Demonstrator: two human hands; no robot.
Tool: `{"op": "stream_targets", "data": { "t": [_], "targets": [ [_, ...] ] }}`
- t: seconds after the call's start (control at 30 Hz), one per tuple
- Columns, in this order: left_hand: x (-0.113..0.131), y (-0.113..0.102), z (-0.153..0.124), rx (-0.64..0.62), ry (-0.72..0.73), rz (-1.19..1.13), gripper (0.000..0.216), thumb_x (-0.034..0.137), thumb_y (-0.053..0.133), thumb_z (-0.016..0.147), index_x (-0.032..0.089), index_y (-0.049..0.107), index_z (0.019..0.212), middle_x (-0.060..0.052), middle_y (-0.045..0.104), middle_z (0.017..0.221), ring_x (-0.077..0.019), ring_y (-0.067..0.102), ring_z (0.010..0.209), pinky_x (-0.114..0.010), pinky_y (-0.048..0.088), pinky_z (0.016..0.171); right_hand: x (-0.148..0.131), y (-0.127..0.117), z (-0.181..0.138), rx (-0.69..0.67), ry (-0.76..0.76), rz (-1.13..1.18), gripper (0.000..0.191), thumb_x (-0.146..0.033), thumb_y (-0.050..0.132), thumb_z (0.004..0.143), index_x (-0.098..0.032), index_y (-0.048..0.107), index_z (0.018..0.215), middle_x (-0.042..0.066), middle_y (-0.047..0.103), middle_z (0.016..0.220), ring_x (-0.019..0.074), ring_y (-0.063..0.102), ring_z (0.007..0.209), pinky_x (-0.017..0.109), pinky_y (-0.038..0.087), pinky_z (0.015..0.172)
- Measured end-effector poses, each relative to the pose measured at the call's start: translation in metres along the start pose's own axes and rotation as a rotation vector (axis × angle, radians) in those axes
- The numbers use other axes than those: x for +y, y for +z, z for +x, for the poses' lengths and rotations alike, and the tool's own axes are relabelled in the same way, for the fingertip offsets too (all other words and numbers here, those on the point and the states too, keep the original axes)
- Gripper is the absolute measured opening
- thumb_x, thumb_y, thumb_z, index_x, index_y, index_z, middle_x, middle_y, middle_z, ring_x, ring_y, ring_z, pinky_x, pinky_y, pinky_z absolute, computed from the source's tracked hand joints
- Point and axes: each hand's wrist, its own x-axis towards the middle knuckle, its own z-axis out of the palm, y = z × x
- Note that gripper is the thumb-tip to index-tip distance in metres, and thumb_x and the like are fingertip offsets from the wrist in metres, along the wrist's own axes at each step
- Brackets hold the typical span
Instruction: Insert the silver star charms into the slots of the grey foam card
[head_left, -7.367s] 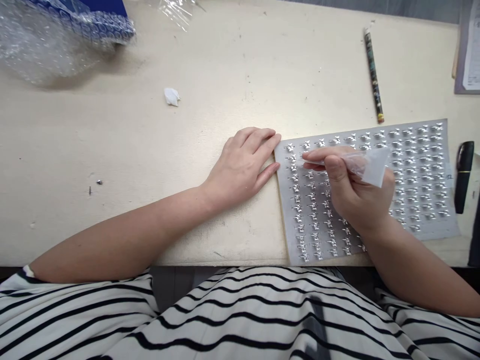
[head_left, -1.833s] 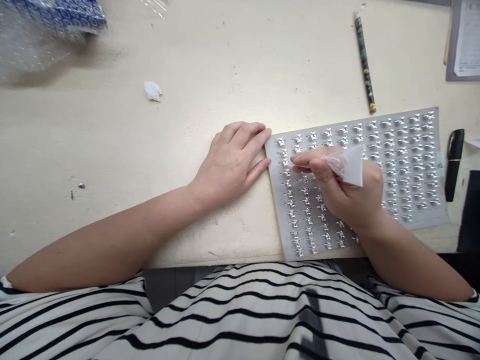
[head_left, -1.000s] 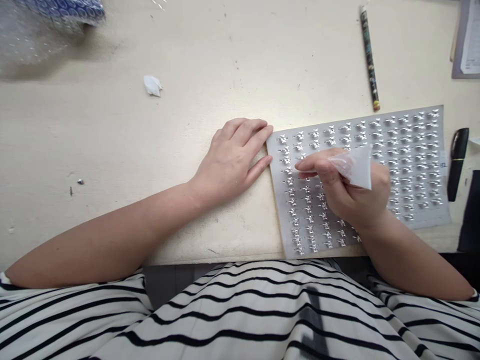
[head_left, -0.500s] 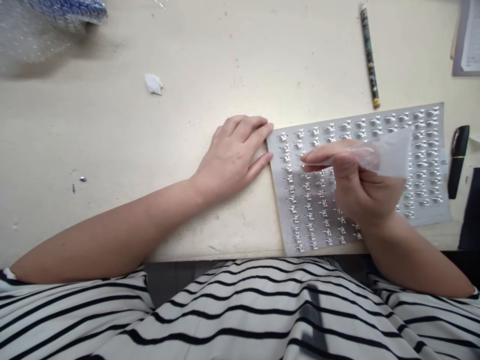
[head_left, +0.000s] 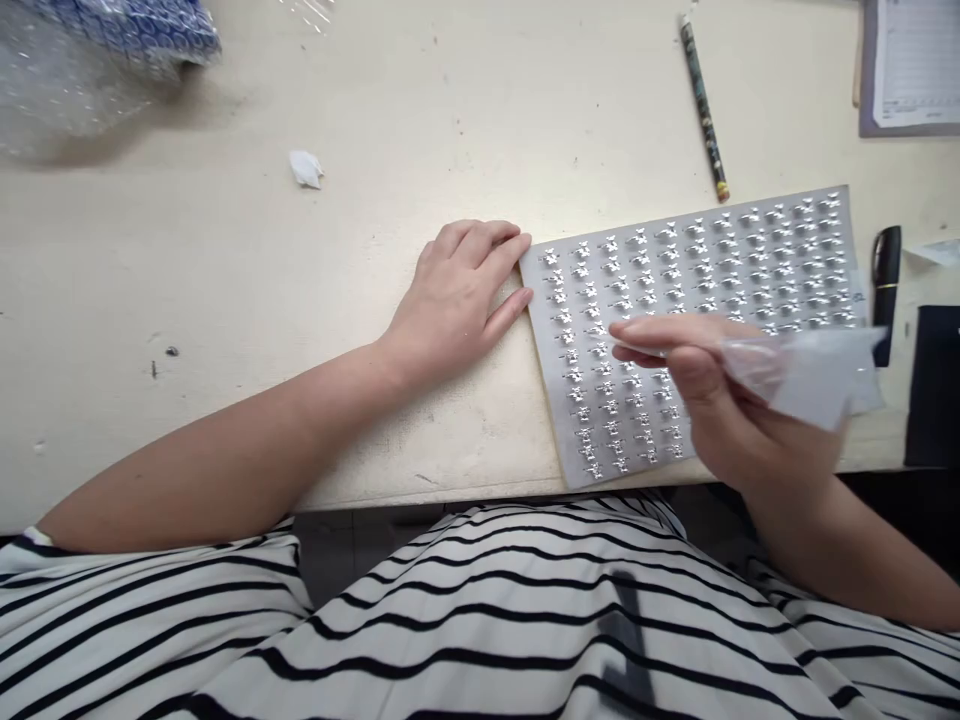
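A grey foam sheet (head_left: 551, 385) lies slightly turned on the table, set with rows of small shiny silver pieces that look like rings. My left hand (head_left: 461, 290) rests flat on the tabletop, its fingertips and thumb touching the sheet's left edge. Over the middle of the sheet, my right hand (head_left: 739, 400) pinches a translucent plastic bag (head_left: 814, 375) between thumb and fingers. The bag sticks out to the right across the back of the hand. Part of the sheet's lower right is hidden behind that hand.
A dark patterned pencil (head_left: 705, 110) lies beyond the sheet. To its right are a black pen (head_left: 886, 290), a clipboard with paper (head_left: 915, 65) and a dark flat object (head_left: 932, 385). At the left are a white scrap (head_left: 305, 168) and a plastic-wrapped blue bundle (head_left: 150, 30).
My right hand has moved slightly down and to the right over the sheet, still with the bag. The whole view has shifted a little; my left hand stays at the sheet's edge.
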Motion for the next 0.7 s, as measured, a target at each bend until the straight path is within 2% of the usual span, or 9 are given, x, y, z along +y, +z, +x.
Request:
{"op": "stream_targets", "data": {
  "t": [0.1, 0.2, 0.4, 0.7],
  "targets": [
    [0.000, 0.000, 0.000, -0.014, -0.006, 0.001, 0.051, 0.043, 0.042, 0.103, 0.031, 0.048, 0.152, -0.009, 0.052, 0.152, -0.0340, 0.042, 0.142, -0.057, 0.038, 0.119, 0.020, 0.018, -0.011, 0.074, -0.053, 0.011, 0.032, -0.018, 0.062, 0.097, -0.033, 0.074, 0.123, 0.000, 0.079, 0.116, 0.0216, 0.077, 0.108, 0.043, 0.069, 0.092],
    [0.000, -0.001, 0.000, -0.017, -0.008, -0.001, 0.050, 0.042, 0.043, 0.103, 0.033, 0.048, 0.152, -0.008, 0.052, 0.152, -0.0341, 0.042, 0.142, -0.057, 0.039, 0.118, 0.031, 0.029, -0.013, 0.078, -0.149, -0.088, 0.035, -0.014, 0.062, 0.097, -0.033, 0.073, 0.124, 0.000, 0.080, 0.115, 0.0204, 0.076, 0.110, 0.041, 0.067, 0.096],
    [0.001, -0.001, 0.001, -0.027, -0.017, 0.000, 0.051, 0.040, 0.045, 0.102, 0.029, 0.049, 0.151, -0.011, 0.052, 0.152, -0.0354, 0.042, 0.142, -0.057, 0.038, 0.119, 0.033, 0.030, -0.011, 0.064, -0.196, -0.196, 0.036, -0.014, 0.060, 0.098, -0.033, 0.071, 0.126, -0.001, 0.081, 0.113, 0.0191, 0.077, 0.107, 0.039, 0.066, 0.095],
    [0.002, -0.002, 0.001, -0.015, -0.013, -0.011, 0.051, 0.039, 0.045, 0.101, 0.032, 0.050, 0.152, -0.009, 0.053, 0.151, -0.0359, 0.043, 0.141, -0.059, 0.034, 0.122, 0.033, 0.032, -0.011, 0.064, -0.179, -0.199, 0.035, -0.015, 0.059, 0.098, -0.034, 0.071, 0.124, -0.001, 0.081, 0.112, 0.0196, 0.077, 0.105, 0.040, 0.066, 0.093]
  ]
}}
